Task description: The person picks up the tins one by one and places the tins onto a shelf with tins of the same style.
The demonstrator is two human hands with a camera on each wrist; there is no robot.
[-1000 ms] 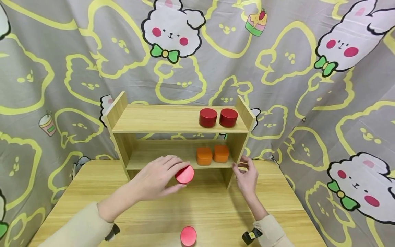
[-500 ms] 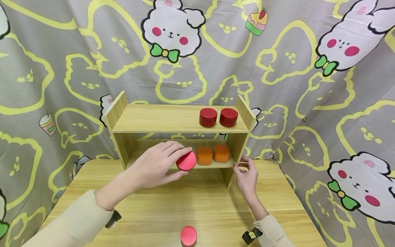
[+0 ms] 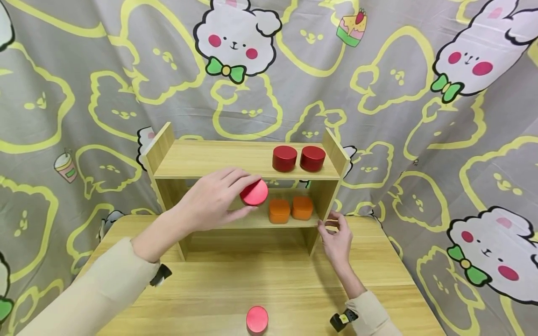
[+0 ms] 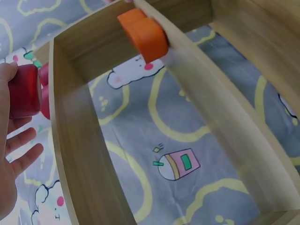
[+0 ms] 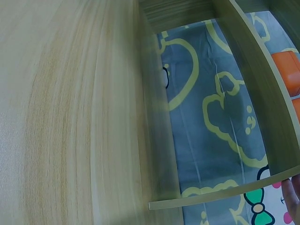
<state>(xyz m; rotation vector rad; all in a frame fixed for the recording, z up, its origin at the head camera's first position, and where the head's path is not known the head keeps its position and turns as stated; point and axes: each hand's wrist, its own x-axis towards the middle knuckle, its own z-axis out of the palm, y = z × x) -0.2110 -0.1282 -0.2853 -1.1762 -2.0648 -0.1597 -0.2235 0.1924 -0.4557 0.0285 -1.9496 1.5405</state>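
My left hand (image 3: 214,198) grips a round red tin (image 3: 254,192) between thumb and fingers, in front of the middle level of a wooden shelf (image 3: 248,176). In the left wrist view the same red tin (image 4: 26,91) shows at the left, near the upper board's edge. My right hand (image 3: 336,237) holds the shelf's right side panel at the height of the middle board, fingers bent around its edge. Its fingertips (image 5: 288,194) show at the corner of the right wrist view. Two darker red tins (image 3: 284,158) stand on the top board, at the right.
Two orange rounded-square tins (image 3: 279,211) stand on the middle board, right side. Another round red tin (image 3: 257,320) sits on the wooden table (image 3: 210,289) near the front. A patterned curtain (image 3: 248,107) hangs behind the shelf.
My left hand has risen with the red tin, from below the middle board to just under the top board. My right hand has stayed on the side panel.
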